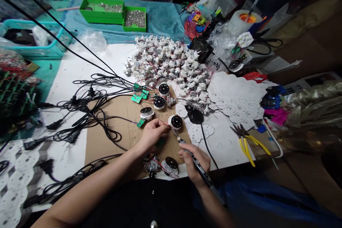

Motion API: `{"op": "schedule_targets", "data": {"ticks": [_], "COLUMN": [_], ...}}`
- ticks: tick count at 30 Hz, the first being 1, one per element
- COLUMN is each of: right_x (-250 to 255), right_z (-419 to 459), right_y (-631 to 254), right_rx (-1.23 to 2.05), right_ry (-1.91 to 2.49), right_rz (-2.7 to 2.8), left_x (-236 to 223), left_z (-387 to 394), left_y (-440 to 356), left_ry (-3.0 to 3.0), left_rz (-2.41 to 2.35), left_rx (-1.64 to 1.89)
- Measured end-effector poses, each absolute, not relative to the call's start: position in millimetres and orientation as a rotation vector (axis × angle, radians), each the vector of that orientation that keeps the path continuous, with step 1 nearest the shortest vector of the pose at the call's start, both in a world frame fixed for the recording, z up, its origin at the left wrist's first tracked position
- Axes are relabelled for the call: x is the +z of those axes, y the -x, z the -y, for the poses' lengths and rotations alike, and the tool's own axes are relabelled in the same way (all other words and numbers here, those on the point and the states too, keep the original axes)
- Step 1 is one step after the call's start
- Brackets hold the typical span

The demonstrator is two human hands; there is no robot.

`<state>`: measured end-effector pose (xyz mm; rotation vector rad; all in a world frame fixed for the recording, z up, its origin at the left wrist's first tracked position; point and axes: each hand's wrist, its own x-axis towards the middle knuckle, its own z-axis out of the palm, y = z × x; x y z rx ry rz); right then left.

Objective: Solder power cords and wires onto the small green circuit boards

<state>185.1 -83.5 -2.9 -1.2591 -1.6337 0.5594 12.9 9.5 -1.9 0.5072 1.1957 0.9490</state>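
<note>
My right hand [196, 164] is wrapped round the handle of a soldering iron [200, 171]. The iron's tip points up and left, at the edge of a white round part with a black disc face [176, 121]. Fingertips of my left hand [153, 133] are pinched beside that part, on what looks like a thin red wire [167, 125]; the fingers partly hide it. Similar black-faced parts [159, 102] lie just beyond, near small green circuit boards [136, 98]. Another such part [171, 164] sits close to the table's front edge.
White motor-like pieces [171, 60] are heaped at the back. Black power cords [88, 110] tangle on the left. Yellow-handled pliers [247, 142], perforated white sheets [232, 96] and an iron stand with a coil [196, 106] are on the right. Green trays [103, 17] hold small metal pieces.
</note>
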Motion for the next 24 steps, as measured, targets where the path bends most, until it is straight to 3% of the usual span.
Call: {"op": "schedule_targets", "data": {"ticks": [15, 24], "right_x": [-11, 0], "right_z": [84, 87], "right_y": [-184, -177], "right_rx": [0.579, 0.749], "right_ry": [1.285, 1.428], "right_rz": [1.604, 1.415], "left_x": [-2, -4], "left_z": [-10, -10], "left_y": [-12, -13], "left_ry": [-0.502, -0.504], "left_rz": [-1.193, -1.194], "left_rx": [0.93, 0.933]}}
